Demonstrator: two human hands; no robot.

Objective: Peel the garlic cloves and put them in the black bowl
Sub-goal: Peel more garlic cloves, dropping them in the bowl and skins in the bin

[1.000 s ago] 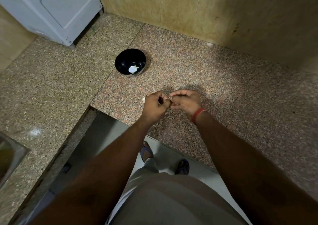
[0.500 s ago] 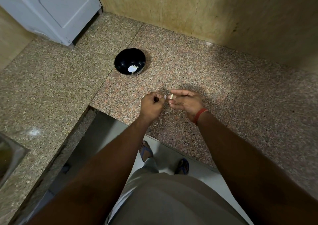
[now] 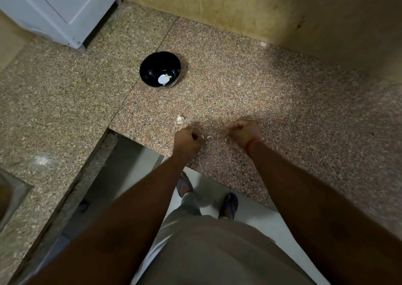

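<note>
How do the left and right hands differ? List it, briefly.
The right hand has a red band at its wrist; the left hand has none. Pale scraps show beside the left hand's fingertips, none by the right hand. The left hand is nearer the garlic piece on the counter. Both are curled; what each grip holds is hidden.

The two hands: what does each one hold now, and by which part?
It cannot be told. Left hand and right hand are curled, apart; pale bits show beside the left hand's fingertips, grip unclear.
</note>
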